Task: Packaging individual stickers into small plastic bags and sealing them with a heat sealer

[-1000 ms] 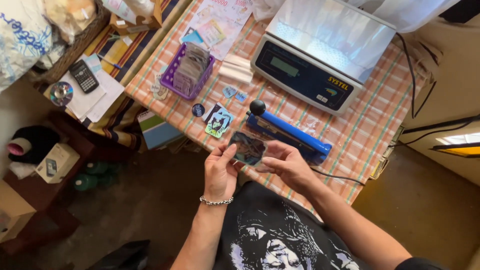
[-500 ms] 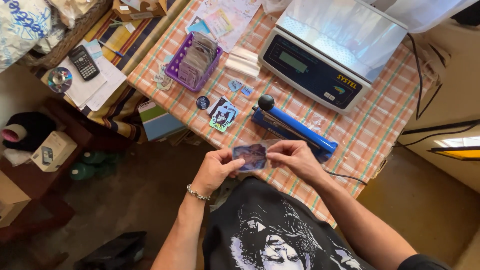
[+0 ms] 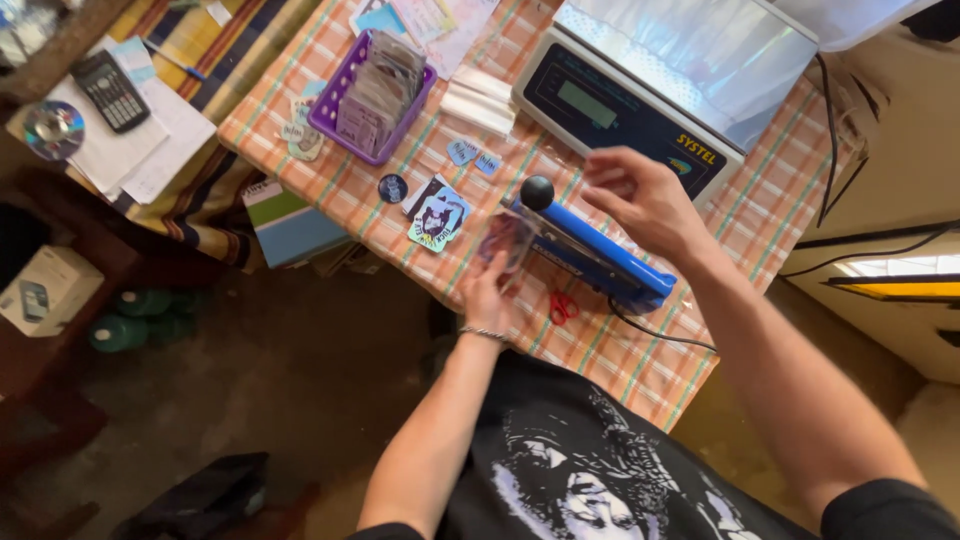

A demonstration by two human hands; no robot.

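**A:** What distinguishes this moment from the one a half-second before?

**B:** Both hands then met on the small clear packet (image 3: 507,240) in front of the blue heat sealer (image 3: 592,248). Now only the left hand (image 3: 490,292) keeps it; the right hand (image 3: 640,195) has lifted away and hangs above the sealer's blue arm, on the side toward the digital scale (image 3: 640,85).

**A:** State of the fingers?

**B:** Left fingers closed on the packet's lower edge, holding it upright at the sealer's knob end, just beside the black knob (image 3: 537,192). Right fingers spread and loosely curled, gripping nothing, not touching the arm.

**A:** What does the change indicate?

**B:** By judgement, the work has passed from handling the packet with two hands to presenting it at the sealer with one, the other freed over the arm. Whether the packet's edge already lies between the bars cannot be told; that spot is blurred.

**A:** Surroundings, relative to the sealer?

**B:** On the checked tabletop (image 3: 770,200): red scissors (image 3: 562,305) on its near side; printed stickers (image 3: 436,212) on the side beyond the knob; a purple basket (image 3: 372,95) of packets farther in that direction.
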